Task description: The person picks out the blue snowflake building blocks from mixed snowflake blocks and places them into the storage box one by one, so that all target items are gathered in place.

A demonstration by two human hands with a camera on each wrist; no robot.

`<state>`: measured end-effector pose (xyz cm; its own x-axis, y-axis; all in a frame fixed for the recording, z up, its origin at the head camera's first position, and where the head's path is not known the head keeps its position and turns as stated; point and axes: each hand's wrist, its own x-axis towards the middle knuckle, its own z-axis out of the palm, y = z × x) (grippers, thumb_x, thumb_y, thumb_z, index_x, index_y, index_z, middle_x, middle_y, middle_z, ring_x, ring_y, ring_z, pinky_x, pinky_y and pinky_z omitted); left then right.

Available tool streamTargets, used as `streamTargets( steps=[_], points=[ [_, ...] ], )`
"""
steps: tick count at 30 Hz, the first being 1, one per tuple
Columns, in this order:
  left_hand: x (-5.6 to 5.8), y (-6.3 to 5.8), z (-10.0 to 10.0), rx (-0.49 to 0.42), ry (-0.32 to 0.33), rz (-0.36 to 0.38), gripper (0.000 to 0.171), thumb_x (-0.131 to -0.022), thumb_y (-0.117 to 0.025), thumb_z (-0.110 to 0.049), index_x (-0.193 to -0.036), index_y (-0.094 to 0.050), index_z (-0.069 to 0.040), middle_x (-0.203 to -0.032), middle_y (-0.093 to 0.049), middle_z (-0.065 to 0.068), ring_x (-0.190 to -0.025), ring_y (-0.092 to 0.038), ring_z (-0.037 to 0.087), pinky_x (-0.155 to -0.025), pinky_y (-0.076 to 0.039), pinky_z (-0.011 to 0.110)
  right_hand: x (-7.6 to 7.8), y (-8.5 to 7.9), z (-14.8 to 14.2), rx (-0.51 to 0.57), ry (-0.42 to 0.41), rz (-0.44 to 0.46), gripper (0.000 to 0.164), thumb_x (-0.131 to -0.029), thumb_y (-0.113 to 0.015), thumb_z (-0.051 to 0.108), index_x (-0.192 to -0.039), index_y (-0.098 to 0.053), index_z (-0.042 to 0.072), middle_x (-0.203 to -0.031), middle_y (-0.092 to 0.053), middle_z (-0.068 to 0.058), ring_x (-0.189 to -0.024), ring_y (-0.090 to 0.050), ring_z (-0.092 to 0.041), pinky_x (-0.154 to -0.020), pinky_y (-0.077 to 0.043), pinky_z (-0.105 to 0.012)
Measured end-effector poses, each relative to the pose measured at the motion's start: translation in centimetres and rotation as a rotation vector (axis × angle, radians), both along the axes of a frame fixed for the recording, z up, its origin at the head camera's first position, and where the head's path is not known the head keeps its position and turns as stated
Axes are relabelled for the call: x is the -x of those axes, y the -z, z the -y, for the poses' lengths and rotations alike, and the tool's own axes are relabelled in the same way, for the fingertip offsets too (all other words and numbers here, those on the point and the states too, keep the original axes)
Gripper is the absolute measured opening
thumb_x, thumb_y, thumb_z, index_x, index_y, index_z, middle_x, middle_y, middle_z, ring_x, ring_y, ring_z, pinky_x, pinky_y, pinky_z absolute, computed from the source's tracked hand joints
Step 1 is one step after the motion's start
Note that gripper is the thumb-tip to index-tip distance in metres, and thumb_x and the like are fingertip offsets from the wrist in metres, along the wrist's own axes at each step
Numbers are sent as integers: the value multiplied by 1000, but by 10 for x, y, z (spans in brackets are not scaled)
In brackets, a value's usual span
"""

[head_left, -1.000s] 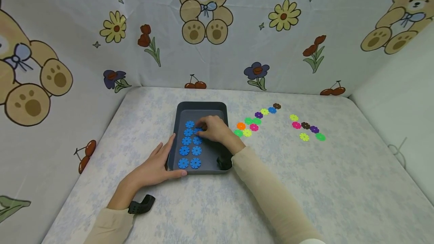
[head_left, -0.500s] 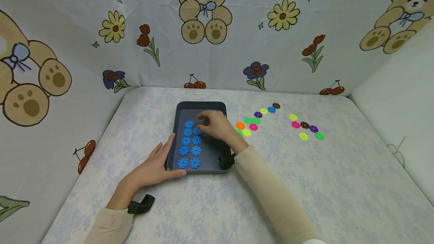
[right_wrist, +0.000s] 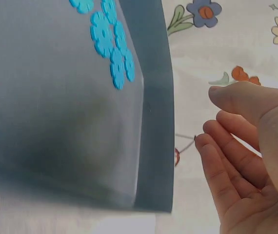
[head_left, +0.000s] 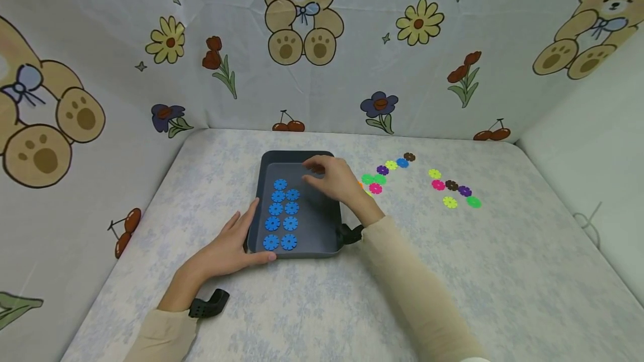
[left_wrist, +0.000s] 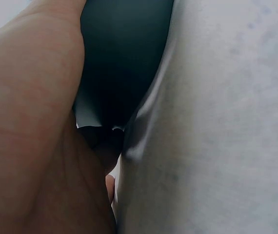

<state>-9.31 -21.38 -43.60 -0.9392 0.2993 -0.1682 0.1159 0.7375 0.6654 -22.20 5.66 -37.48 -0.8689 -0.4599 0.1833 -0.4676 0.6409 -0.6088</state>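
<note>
A dark grey rectangular tray [head_left: 317,233] lies on the table, with several blue notched plastic discs [head_left: 290,223] in two columns along its left half. My left hand [head_left: 228,250] rests at the tray's near left corner, fingers along the left side and thumb by the front rim. In the left wrist view this hand [left_wrist: 31,122] lies close against the dark tray wall [left_wrist: 124,58]. Over the tray's far right part hovers my right hand [head_left: 334,180], thumb and fingertips apart, holding nothing. The right wrist view shows that hand [right_wrist: 256,151] with relaxed fingers beyond the tray rim [right_wrist: 156,122].
Right of the tray lies a loose line of mixed discs [head_left: 379,179], partly behind my right hand. Another small group of coloured discs [head_left: 451,185] is farther right. A printed cloth [head_left: 332,88] with bears and flowers hangs behind the table.
My right hand has moved away from the top disc of the right column, to the right and farther back; that blue disc stays in the tray. The left hand keeps its place.
</note>
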Motion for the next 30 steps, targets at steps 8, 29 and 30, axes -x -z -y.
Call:
streamTargets(
  steps=[8, 29, 30],
  points=[
    [0, 1, 1, -7, -3, -4, 130, -79, -77, -71, -166, 12, -31, -174, -6, 13, -157, 5, 49, -117, -13, 78, 2, -2, -20, 50, 42, -24, 33, -97, -74, 19, -126, -72, 4, -123, -73, -12, -110, -70, -27, -99, -57, -42],
    [-1, 1, 0, -4, 0, -6, 130, -79, -77, -71, -166, 12, -32, -174, -6, 13, -157, 5, 50, -116, -13, 79, 14, -1, -77, 74, 156, -58, 32, -98, -73, 17, -127, -71, 3, -124, -72, -15, -113, -70, -33, -101, -56, -45],
    [0, 1, 0, -4, 0, -6, 130, -79, -77, -71, -166, 12, -32, -174, -6, 13, -157, 5, 50, -116, -13, 79, 15, 0, -80, 76, 160, -65, 32, -98, -73, 16, -127, -71, 3, -124, -72, -16, -113, -70, -33, -101, -56, -45]
  ],
)
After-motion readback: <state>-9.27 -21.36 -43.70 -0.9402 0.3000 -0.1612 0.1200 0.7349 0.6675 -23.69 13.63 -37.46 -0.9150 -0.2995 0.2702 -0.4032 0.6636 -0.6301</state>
